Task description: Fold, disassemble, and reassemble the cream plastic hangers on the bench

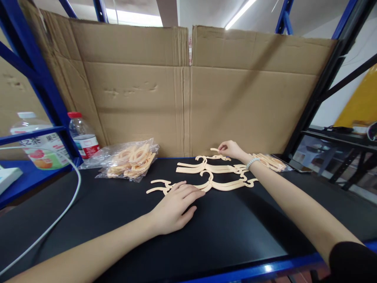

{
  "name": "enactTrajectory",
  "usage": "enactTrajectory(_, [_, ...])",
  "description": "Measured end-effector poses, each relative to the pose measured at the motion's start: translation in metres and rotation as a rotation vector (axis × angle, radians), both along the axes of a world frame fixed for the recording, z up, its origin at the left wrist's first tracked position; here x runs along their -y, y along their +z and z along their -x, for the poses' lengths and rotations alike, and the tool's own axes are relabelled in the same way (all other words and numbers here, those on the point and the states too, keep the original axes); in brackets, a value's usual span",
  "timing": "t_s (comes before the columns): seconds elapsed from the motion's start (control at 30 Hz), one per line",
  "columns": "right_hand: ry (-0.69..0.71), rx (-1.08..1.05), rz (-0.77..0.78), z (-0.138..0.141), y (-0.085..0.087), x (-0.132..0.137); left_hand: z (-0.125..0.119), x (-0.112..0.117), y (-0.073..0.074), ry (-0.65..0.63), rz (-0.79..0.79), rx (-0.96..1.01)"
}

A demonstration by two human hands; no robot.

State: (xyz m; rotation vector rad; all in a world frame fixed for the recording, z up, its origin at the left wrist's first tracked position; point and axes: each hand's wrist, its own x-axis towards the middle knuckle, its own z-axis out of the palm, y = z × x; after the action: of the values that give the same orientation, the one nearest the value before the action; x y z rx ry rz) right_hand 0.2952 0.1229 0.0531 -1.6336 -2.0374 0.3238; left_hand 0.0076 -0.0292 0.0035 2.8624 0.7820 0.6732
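The left hand (178, 206), fingers apart, is partly covering a crosswise-lying hanger (228, 185); the right hand (233, 150) is pinching a pale strip (214, 149) beyond.

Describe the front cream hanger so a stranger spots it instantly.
Find the black tabletop in front of the tall cardboard wall. Near the tabletop's middle, cream hangers lie one behind another. The front hanger is the one nearest the person, and the only one with the left hand over its left part.
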Motion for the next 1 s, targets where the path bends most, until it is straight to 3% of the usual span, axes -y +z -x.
enactTrajectory(0.1, [0.068,-0.176,-0.020,0.012,0.010,0.027,-0.004,0.003,0.000,0.119,0.113,0.210])
enactTrajectory(0.2, [0.187,-0.298,0.023,0.036,0.015,0.063,-0.011,0.009,0.001,0.209,0.426,0.430])
enactTrajectory(0.3, [0.492,-0.557,0.161,0.064,0.014,0.098,-0.019,0.013,0.004,0.172,0.770,0.604])
enactTrajectory(0.37, [0.600,-0.641,0.195,0.081,0.012,0.115,-0.023,0.015,0.006,0.155,0.858,0.655])
enactTrajectory(0.43, [0.616,-0.642,0.177,0.092,0.012,0.123,-0.024,0.016,0.008,0.168,0.861,0.668])
enactTrajectory(0.6, [0.595,-0.547,0.112,0.088,0.013,0.110,-0.022,0.015,0.009,0.195,0.847,0.758])
enactTrajectory(0.7, [0.435,-0.183,-0.116,0.066,0.008,0.088,-0.021,0.015,0.007,0.204,0.851,0.785])
enactTrajectory(0.73, [0.366,0.012,-0.194,0.057,0.004,0.081,-0.021,0.016,0.006,0.207,0.854,0.789])
enactTrajectory(0.8, [0.307,0.155,-0.216,0.041,-0.006,0.068,-0.022,0.017,0.005,0.211,0.854,0.797])
enactTrajectory(1.0, [0.244,0.284,-0.199,0.014,-0.043,0.052,-0.020,0.015,0.003,0.234,0.853,0.841])
